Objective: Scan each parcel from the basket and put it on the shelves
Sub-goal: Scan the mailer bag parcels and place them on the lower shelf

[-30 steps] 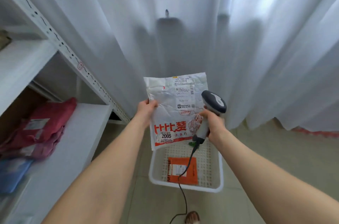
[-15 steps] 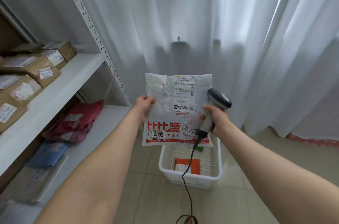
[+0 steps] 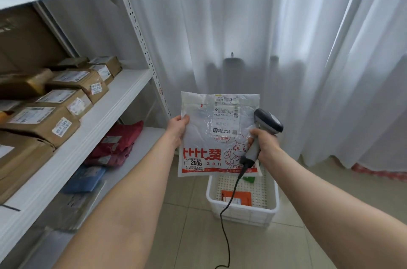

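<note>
Left hand (image 3: 179, 126) pinches light, floppy parcel (image 3: 217, 134) by its edge above basket (image 3: 242, 210); right hand (image 3: 263, 144) clenches scanner (image 3: 263, 131).

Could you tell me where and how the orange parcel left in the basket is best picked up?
Take the orange parcel by its right edge, reaching from above. It lies flat on the white basket floor, and the scanner cable hangs over its left side, so the right looks freer.
</note>
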Demonstrator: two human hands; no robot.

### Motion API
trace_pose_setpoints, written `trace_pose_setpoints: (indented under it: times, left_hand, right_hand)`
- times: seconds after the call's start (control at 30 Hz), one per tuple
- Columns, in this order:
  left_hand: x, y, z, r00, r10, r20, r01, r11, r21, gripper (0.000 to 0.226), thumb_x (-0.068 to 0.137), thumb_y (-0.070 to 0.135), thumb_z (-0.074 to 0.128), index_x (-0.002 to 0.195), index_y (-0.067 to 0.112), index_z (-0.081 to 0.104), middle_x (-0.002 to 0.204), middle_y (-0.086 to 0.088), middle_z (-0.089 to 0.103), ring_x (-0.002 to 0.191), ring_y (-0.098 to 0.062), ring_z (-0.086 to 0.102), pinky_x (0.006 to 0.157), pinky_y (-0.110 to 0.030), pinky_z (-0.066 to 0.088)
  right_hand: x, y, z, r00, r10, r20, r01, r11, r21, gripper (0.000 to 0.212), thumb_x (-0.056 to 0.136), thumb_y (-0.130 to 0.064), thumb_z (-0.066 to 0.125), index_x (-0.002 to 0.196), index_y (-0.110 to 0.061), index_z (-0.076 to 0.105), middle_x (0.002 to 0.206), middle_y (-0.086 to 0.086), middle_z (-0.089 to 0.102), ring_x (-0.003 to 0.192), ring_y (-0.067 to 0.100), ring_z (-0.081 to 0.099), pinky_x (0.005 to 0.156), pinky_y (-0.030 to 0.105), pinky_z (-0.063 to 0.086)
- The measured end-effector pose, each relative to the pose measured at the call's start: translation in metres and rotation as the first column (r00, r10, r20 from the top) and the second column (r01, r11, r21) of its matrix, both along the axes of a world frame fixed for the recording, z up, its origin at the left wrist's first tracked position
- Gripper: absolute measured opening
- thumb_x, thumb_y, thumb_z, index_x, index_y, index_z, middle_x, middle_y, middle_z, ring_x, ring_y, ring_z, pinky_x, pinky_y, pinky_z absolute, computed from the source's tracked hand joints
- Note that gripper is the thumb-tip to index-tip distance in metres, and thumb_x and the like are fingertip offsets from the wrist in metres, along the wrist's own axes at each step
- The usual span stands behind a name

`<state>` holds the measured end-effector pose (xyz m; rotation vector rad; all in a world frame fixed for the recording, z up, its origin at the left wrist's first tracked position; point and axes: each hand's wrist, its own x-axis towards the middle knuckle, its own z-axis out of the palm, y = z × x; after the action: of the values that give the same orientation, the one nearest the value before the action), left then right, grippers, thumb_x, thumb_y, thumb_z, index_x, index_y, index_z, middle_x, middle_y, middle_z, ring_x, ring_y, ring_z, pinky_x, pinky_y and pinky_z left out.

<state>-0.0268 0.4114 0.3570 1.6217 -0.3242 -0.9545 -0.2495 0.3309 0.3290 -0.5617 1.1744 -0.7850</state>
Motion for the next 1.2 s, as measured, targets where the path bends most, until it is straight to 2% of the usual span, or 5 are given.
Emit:
trace_pose_setpoints:
  times: [0.27, 0.43, 0.6, 1.0, 1.2]
  left_hand:
    - [0.03, 0.035, -0.001, 0.933, -0.319, -0.164, 0.343, 0.928, 0.146, 0.052, 0.079, 0.031, 0.075, 0.12, 0.006, 0.058, 0.102, -0.014, 0.073, 0.088, -0.032, 0.072, 0.063, -0.044, 0.058]
    - [0.036, 0.039, 0.0, 0.926, -0.35, -0.143, 0.367, 0.922, 0.12, 0.059, 0.074, 0.031, 0.076, 0.123, 0.005, 0.057, 0.102, -0.014, 0.073, 0.091, -0.032, 0.071, 0.073, -0.048, 0.057]
    - [0.042, 0.05, -0.005, 0.826, -0.516, -0.227, 0.556, 0.812, 0.177, 0.047, 0.087, 0.022, 0.066, 0.129, 0.006, 0.055, 0.121, -0.018, 0.065, 0.109, -0.034, 0.064, 0.091, -0.05, 0.052]
    - [0.022, 0.022, -0.001, 0.973, -0.214, -0.09, 0.218, 0.975, 0.042, 0.055, 0.073, 0.015, 0.08, 0.121, 0.003, 0.057, 0.103, -0.016, 0.071, 0.091, -0.034, 0.069, 0.085, -0.056, 0.053]
    - [0.019, 0.012, -0.008, 0.999, -0.034, 0.011, 0.034, 0.999, 0.011, 0.03, 0.077, 0.01, 0.077, 0.103, 0.008, 0.061, 0.106, -0.013, 0.07, 0.086, -0.029, 0.068, 0.079, -0.046, 0.055]
  right_hand:
    - [0.02, 0.017, 0.011, 0.999, -0.036, 0.037, 0.035, 0.999, 0.034, 0.005, 0.088, -0.002, 0.058, 0.087, -0.007, 0.057, 0.058, 0.002, 0.053, 0.049, 0.014, 0.051, 0.055, 0.028, 0.049]
    - [0.027, 0.018, 0.013, 0.998, -0.057, 0.022, 0.056, 0.998, 0.033, 0.006, 0.088, -0.002, 0.059, 0.086, -0.008, 0.057, 0.059, 0.002, 0.053, 0.049, 0.013, 0.051, 0.054, 0.027, 0.048]
    - [0.027, 0.011, 0.015, 0.993, -0.113, 0.023, 0.112, 0.993, 0.04, 0.007, 0.086, -0.002, 0.061, 0.087, -0.009, 0.059, 0.061, 0.002, 0.054, 0.051, 0.013, 0.052, 0.055, 0.027, 0.049]
    - [0.029, 0.008, 0.021, 0.997, 0.08, 0.022, -0.078, 0.994, -0.078, 0.011, 0.085, 0.004, 0.057, 0.085, -0.006, 0.055, 0.058, 0.004, 0.051, 0.052, 0.016, 0.05, 0.057, 0.03, 0.048]
    - [0.026, 0.009, 0.027, 0.997, 0.081, 0.02, -0.078, 0.99, -0.113, 0.011, 0.085, 0.004, 0.06, 0.089, -0.005, 0.056, 0.07, 0.009, 0.057, 0.059, 0.018, 0.053, 0.058, 0.031, 0.048]
